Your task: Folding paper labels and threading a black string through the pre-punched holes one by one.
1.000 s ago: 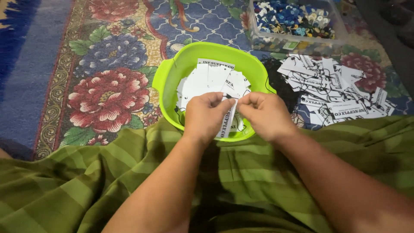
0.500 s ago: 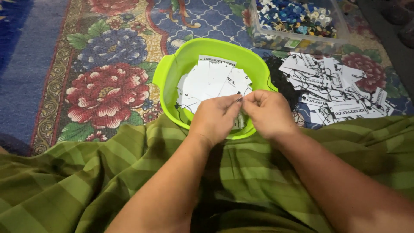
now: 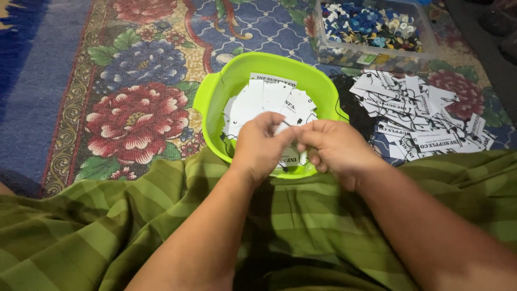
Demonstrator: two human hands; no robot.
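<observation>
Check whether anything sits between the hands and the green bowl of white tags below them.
Nothing visible does. The left hand and right hand meet over the near rim of the green bowl, pinching a white tag together. Below them lie only the loose white tags inside the bowl.

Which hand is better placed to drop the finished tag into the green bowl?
Probably left: the left hand pinches the white tag directly over the green bowl, while the right hand sits nearer the rim, working the thin string.
</observation>
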